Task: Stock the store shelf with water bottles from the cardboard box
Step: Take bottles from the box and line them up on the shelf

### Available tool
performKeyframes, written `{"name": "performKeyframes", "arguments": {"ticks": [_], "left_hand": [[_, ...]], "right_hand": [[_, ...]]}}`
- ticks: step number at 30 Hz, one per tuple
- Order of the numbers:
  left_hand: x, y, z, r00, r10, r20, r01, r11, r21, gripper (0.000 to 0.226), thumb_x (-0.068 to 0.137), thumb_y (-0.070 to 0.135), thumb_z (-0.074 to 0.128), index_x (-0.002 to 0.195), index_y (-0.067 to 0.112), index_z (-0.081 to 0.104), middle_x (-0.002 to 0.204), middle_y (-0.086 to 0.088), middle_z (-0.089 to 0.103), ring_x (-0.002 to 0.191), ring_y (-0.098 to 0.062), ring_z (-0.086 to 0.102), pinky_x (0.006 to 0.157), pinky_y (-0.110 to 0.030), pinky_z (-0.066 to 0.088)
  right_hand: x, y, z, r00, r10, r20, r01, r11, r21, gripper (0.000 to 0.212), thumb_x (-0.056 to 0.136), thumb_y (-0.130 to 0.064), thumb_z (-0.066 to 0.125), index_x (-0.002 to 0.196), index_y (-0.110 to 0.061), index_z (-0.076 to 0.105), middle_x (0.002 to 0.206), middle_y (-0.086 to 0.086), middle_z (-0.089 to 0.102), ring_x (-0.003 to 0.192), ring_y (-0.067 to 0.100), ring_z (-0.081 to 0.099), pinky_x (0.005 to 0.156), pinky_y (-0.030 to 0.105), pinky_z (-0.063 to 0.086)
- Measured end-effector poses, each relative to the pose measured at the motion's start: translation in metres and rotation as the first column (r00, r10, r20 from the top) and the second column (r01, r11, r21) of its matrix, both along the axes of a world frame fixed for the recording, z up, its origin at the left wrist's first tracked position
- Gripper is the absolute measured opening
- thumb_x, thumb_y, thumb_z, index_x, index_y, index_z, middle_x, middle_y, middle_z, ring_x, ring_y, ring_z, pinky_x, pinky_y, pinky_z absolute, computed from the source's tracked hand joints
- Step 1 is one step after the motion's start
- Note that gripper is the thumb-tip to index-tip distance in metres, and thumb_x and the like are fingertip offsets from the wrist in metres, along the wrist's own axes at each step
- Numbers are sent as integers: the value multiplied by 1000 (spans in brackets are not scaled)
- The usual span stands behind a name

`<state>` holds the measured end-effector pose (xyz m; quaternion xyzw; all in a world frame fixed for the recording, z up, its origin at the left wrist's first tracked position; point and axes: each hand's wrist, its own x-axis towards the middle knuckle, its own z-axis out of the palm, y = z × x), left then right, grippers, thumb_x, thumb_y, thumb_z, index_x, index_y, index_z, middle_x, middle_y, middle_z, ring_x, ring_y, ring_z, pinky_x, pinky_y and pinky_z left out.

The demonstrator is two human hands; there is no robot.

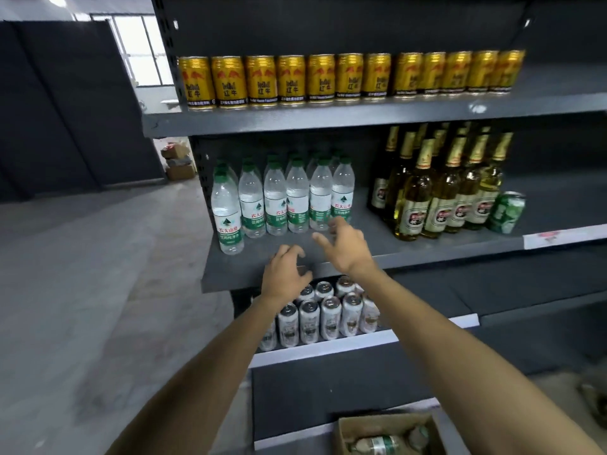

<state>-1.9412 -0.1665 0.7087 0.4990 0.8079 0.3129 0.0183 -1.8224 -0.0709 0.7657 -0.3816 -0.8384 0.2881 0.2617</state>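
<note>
Several clear water bottles [285, 198] with green caps and green labels stand in rows on the left part of the grey middle shelf [377, 247]. One bottle [227, 213] stands forward of the rest at the left end. My left hand [285, 274] hovers over the shelf's front edge, fingers curled and apart, holding nothing. My right hand [345, 243] is just in front of the rightmost bottles, fingers spread, empty. The cardboard box [387, 433] sits at the bottom, with at least one bottle lying inside.
Gold cans [348, 78] line the top shelf. Glass beer bottles [440, 192] and a green can [505, 211] fill the middle shelf's right side. White cans [325, 313] sit on the lower shelf under my hands. Grey floor lies to the left; boxes [179, 162] are stacked far back.
</note>
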Motion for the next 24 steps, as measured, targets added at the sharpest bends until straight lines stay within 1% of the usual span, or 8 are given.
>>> {"name": "performKeyframes", "arguments": {"ticks": [2, 5, 9, 12, 16, 19, 21, 24], "left_hand": [[43, 14, -1, 1000, -17, -13, 16, 1000, -15, 30, 82, 24, 71, 109, 16, 60, 111, -2, 57, 108, -24, 56, 89, -38, 46], [108, 35, -6, 999, -47, -20, 46, 996, -70, 32, 82, 26, 70, 112, 18, 59, 115, 0, 60, 112, -23, 55, 91, -37, 46], [185, 64, -9, 994, -105, -40, 98, 985, -144, 31, 81, 28, 70, 108, 18, 60, 113, -2, 62, 108, -26, 57, 86, -37, 47], [228, 86, -11, 985, -172, -20, 167, 974, -153, 30, 79, 26, 72, 104, 16, 59, 107, -3, 62, 103, -26, 58, 82, -37, 47], [264, 108, -26, 974, -224, 11, 222, 958, -181, 33, 80, 29, 71, 109, 17, 60, 112, 0, 63, 104, -21, 60, 84, -38, 51], [274, 120, -47, 972, -223, 81, 235, 950, -205, 32, 80, 28, 70, 109, 18, 59, 108, 1, 64, 100, -21, 62, 80, -37, 52], [277, 126, -65, 975, -197, 107, 217, 949, -230, 28, 81, 29, 69, 105, 20, 59, 102, 1, 68, 96, -24, 64, 78, -38, 53], [279, 130, -93, 991, -125, 47, 134, 943, -304, 24, 82, 36, 65, 101, 23, 58, 98, -3, 71, 94, -29, 66, 71, -34, 49]], "right_hand": [[45, 10, 0, 1000, -6, 10, 6, 1000, 24, 51, 94, -46, 57, 132, -14, 48, 123, 10, 62, 116, 31, 56, 97, 47, 46], [114, 26, -3, 999, -20, 44, 18, 999, 41, 51, 94, -44, 58, 131, -12, 46, 121, 12, 62, 113, 32, 57, 93, 47, 48], [199, 42, -14, 990, -99, 103, 95, 995, 37, 45, 93, -44, 59, 125, -15, 48, 117, 13, 64, 108, 35, 59, 87, 47, 51], [245, 56, -22, 983, -144, 112, 142, 989, 28, 49, 92, -45, 60, 130, -17, 46, 122, 11, 63, 112, 32, 58, 90, 45, 50], [278, 76, -32, 977, -195, 90, 197, 980, -5, 51, 92, -45, 61, 132, -18, 45, 126, 9, 62, 115, 30, 58, 93, 46, 49], [289, 86, -46, 974, -208, 93, 212, 976, -37, 50, 91, -45, 61, 130, -16, 46, 126, 9, 62, 115, 29, 59, 93, 46, 50], [291, 92, -62, 972, -197, 130, 204, 978, -49, 49, 92, -45, 61, 128, -15, 47, 123, 9, 63, 110, 28, 61, 90, 45, 51], [289, 102, -92, 969, -137, 205, 158, 984, -88, 48, 93, -46, 60, 125, -13, 47, 120, 9, 62, 101, 28, 63, 86, 45, 52]]}}
